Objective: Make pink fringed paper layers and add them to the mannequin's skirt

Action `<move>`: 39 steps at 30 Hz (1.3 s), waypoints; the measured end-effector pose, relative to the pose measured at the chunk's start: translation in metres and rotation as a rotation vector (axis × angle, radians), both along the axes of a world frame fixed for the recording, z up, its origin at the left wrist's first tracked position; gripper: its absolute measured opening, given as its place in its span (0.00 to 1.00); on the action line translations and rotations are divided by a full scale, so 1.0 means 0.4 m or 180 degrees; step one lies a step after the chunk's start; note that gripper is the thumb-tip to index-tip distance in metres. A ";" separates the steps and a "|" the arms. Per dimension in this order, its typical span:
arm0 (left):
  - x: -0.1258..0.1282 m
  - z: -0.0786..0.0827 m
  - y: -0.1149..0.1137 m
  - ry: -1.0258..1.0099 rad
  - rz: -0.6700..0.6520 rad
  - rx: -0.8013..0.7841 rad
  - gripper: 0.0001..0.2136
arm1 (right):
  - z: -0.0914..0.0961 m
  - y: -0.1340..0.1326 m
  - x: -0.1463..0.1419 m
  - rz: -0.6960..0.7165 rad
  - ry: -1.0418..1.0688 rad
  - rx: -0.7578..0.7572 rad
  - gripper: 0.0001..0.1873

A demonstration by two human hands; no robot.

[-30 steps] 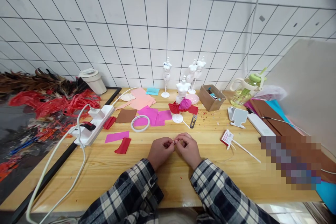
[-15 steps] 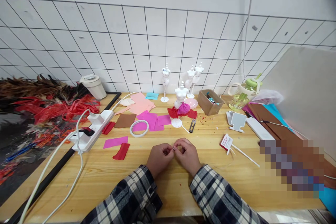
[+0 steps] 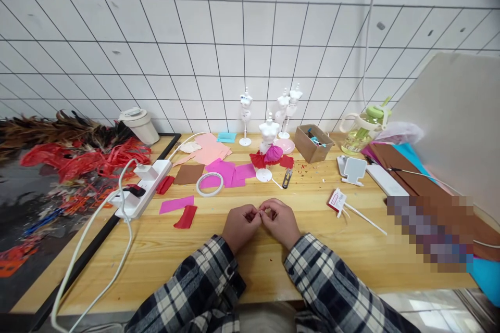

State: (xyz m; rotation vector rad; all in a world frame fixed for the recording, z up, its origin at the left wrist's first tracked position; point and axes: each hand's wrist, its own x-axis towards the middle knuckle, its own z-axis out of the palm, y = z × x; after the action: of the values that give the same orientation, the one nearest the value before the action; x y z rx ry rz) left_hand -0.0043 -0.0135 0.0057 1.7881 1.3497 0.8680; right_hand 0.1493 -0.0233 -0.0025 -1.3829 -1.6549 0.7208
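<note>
My left hand (image 3: 242, 222) and my right hand (image 3: 279, 220) meet fingertip to fingertip above the wooden table. Both are pinched closed, and whatever lies between the fingertips is too small to make out. Beyond them stands a small white mannequin (image 3: 269, 132) with a red ruffled paper skirt (image 3: 257, 160) and a magenta gathered piece (image 3: 273, 154) on its front. Close to its base lie small black thread snips (image 3: 287, 178). To the left are a roll of white tape (image 3: 199, 184), magenta paper pieces (image 3: 230, 170), a magenta strip (image 3: 176, 204) and a red crepe strip (image 3: 186, 217).
Further mannequins (image 3: 245, 114) stand near the tiled wall, beside a cardboard box (image 3: 312, 150). At left are a white power strip (image 3: 142, 192) with cables and a lidded cup (image 3: 139, 127). On the right are a phone stand (image 3: 353, 170), a jug (image 3: 357, 138) and a needle packet (image 3: 336, 202).
The camera view has shifted slightly, so the table appears a little higher. My hands stay pinched together in nearly the same place.
</note>
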 end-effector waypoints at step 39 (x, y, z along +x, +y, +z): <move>-0.040 0.026 -0.002 -0.2297 -0.0658 -0.0549 0.10 | 0.008 0.011 0.033 -0.0618 -0.1721 -0.0220 0.05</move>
State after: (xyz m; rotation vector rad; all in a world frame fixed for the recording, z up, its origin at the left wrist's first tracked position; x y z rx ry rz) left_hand -0.0204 -0.0143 0.0160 1.2622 0.7307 1.0982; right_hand 0.1626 -0.0190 0.0008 -1.8741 -1.8718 0.3040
